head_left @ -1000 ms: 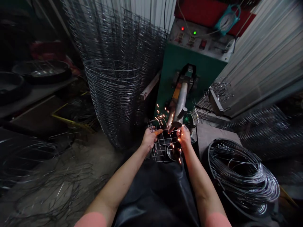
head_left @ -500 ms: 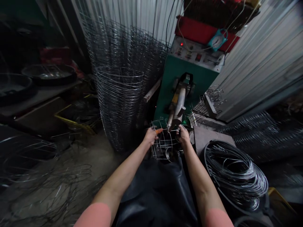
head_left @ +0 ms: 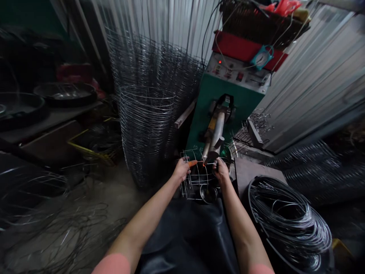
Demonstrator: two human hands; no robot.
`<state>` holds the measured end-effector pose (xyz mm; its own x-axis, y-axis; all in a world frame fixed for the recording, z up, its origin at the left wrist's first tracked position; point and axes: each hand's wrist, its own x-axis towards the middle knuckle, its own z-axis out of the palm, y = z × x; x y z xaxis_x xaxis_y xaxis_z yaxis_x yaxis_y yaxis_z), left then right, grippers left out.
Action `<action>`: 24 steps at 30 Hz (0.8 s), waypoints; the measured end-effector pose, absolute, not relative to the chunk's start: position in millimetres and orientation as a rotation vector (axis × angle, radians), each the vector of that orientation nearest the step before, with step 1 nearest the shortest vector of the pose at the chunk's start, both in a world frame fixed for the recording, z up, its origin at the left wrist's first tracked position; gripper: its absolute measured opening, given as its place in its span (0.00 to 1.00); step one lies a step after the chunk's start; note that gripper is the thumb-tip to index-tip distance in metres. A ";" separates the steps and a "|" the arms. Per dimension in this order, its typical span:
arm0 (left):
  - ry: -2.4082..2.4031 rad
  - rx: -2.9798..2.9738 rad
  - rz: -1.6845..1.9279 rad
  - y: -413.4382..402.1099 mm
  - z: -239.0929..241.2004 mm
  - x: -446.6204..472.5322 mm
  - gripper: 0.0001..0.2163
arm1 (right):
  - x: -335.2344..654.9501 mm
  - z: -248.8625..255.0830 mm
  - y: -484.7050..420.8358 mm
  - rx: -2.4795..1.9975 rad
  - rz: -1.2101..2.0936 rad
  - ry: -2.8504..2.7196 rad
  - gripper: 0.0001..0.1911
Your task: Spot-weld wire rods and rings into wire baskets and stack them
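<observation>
Both hands are clenched on a wire cage (head_left: 196, 182), which sits directly between them. The left hand (head_left: 181, 170) closes around wires on the cage's left side, and the right hand (head_left: 221, 171) grips its right side. An orange tip (head_left: 192, 163) sticks out past the left hand's fingers toward a small glowing spot (head_left: 203, 164) on the top wires. Just beyond the hands, the metal arm (head_left: 217, 129) of a green welding machine (head_left: 225, 85) comes down to the cage near that glow. A small steel bowl (head_left: 208, 194) shows through the wires below the grip. A dark apron (head_left: 185, 239) lies nearer still. Left of the left hand stands a tall stack of wire cages (head_left: 146, 129). Right of the right hand lies a big coil of wire (head_left: 288, 220).
</observation>
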<state>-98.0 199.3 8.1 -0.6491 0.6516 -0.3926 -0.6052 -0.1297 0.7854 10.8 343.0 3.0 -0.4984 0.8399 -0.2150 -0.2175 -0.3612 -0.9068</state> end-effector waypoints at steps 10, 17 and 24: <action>1.265 0.219 1.922 149.6 3.6 -81.6 0.27 | 39.3 -12.7 292.4 -0.875 2.052 -1.107 0.19; 1.049 0.164 1.906 76.6 -24.6 -85.5 0.25 | 138.6 -15.0 260.1 -1.094 1.434 -1.736 0.17; 0.678 0.149 1.916 36.2 -35.0 -74.2 0.24 | 186.2 20.8 284.3 -0.752 1.341 -2.042 0.20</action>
<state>-74.2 36.2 -35.0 -0.4424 0.8749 -0.1971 -0.8043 -0.2898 0.5188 186.2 284.3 20.8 -0.6746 0.7210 0.1588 0.1407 0.3366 -0.9311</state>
